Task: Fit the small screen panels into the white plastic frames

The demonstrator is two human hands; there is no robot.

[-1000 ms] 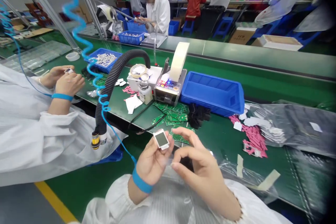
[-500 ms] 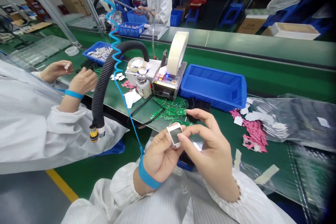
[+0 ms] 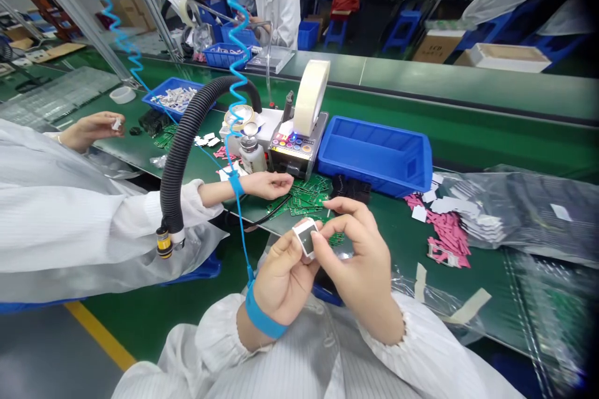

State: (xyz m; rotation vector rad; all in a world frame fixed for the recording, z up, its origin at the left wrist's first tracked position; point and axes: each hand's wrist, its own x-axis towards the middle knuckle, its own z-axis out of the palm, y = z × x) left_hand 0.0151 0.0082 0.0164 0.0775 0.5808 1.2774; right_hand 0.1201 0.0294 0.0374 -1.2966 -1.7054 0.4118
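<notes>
Left fingers (image 3: 291, 248) grip a white-framed screen (image 3: 306, 235); right fingers (image 3: 326, 252) touch it, grasp unclear; one blue bin (image 3: 187, 81) holds white parts (image 3: 175, 99)

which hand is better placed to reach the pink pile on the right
Probably the right hand: it is nearer the pink pile and seems only to touch the white-framed part, which the left hand grips.
</notes>
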